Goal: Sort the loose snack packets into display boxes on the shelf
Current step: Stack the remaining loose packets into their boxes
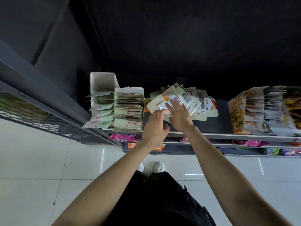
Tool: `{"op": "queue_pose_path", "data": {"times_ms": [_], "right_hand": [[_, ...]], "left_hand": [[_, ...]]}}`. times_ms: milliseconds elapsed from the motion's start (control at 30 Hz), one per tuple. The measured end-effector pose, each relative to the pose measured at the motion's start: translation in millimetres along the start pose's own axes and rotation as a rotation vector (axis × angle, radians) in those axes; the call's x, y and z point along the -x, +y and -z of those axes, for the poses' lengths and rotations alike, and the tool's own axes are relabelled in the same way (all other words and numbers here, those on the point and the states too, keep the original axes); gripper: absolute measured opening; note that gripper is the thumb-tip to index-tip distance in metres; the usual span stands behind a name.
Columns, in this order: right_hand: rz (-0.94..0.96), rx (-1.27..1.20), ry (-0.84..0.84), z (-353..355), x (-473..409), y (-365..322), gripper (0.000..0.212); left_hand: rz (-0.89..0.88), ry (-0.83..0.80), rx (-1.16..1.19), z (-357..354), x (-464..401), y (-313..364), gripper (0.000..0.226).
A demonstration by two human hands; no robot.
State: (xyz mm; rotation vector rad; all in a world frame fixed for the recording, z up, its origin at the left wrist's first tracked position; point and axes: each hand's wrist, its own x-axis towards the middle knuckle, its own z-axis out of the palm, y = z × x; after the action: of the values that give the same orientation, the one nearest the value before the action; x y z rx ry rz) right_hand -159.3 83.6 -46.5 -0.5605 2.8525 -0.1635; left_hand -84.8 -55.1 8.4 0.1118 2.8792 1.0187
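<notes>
Cream packets (175, 101) are lying heaped mid-frame; the right hand (180, 118) is resting flat-fingered on them, the left hand (154, 126) pinching their lower-left edge, display boxes (128, 108) waiting just leftward.

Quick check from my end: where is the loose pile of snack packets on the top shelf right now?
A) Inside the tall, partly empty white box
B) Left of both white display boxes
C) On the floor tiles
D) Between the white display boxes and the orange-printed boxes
D: the loose pile lies on the shelf with the white display boxes to its left and the orange-printed boxes to its right, under both hands.
</notes>
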Motion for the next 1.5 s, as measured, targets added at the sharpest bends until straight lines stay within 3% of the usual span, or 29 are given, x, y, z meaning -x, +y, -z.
{"op": "queue_pose_path", "data": {"times_ms": [133, 367, 500, 633, 700, 767, 833, 900, 1000, 1133, 1200, 1267, 1367, 1433, 1500], "right_hand": [[-0.006, 0.097, -0.121, -8.9, 6.7, 31.3, 0.06], [0.024, 0.025, -0.047, -14.0, 21.8, 56.6, 0.06], [0.035, 0.024, -0.097, -13.5, 21.7, 63.8, 0.063], [0.078, 0.052, -0.131, -10.8, 21.1, 68.3, 0.069], [0.079, 0.068, -0.138, -10.1, 21.6, 69.3, 0.069], [0.079, 0.087, -0.136, -8.3, 20.0, 70.7, 0.067], [0.075, 0.089, -0.131, -7.9, 19.2, 70.4, 0.068], [0.059, 0.079, -0.119, -9.3, 19.8, 68.8, 0.07], [0.059, 0.084, -0.115, -7.6, 20.4, 68.5, 0.076], [0.096, 0.139, -0.107, -7.4, 25.3, 71.8, 0.086], [0.086, 0.116, -0.026, -5.9, 30.7, 67.2, 0.089], [0.083, -0.037, 0.188, -2.1, 36.2, 59.8, 0.077], [-0.009, -0.466, 0.652, 26.8, 49.1, 43.8, 0.031], [-0.219, -0.774, 0.683, 59.4, 59.5, 30.2, 0.018], [-0.406, -1.199, 0.577, 83.8, 68.7, 17.1, 0.005]], "left_hand": [[0.149, -0.109, -0.18, -35.0, -38.9, -9.8, 0.065], [-0.041, -0.274, -0.624, -55.6, -56.9, -18.0, 0.083], [-0.101, -0.292, -0.76, -55.4, -62.2, -20.5, 0.072], [-0.183, -0.226, -0.79, -45.1, -67.1, -23.6, 0.034], [-0.207, -0.251, -0.806, -47.2, -66.8, -24.8, 0.041], [-0.161, -0.271, -0.714, -51.2, -65.4, -21.8, 0.065], [0.008, -0.234, -0.536, -55.2, -64.4, -15.5, 0.077], [0.135, -0.142, -0.402, -59.0, -65.6, -11.8, 0.07], [0.178, -0.033, -0.251, -54.7, -69.1, -10.2, 0.057], [0.17, -0.105, -0.169, -29.8, -79.1, -3.1, 0.047], [0.178, -0.142, -0.151, -14.6, -85.6, 3.7, 0.042], [0.25, -0.185, 0.127, 1.3, -88.7, 16.9, 0.031], [0.315, -0.206, 0.632, 29.4, -85.8, 43.7, 0.02], [0.247, -0.146, 0.807, 52.8, -78.8, 56.7, 0.018], [0.167, -0.008, 0.867, 77.9, -66.4, 61.3, 0.018]]}}
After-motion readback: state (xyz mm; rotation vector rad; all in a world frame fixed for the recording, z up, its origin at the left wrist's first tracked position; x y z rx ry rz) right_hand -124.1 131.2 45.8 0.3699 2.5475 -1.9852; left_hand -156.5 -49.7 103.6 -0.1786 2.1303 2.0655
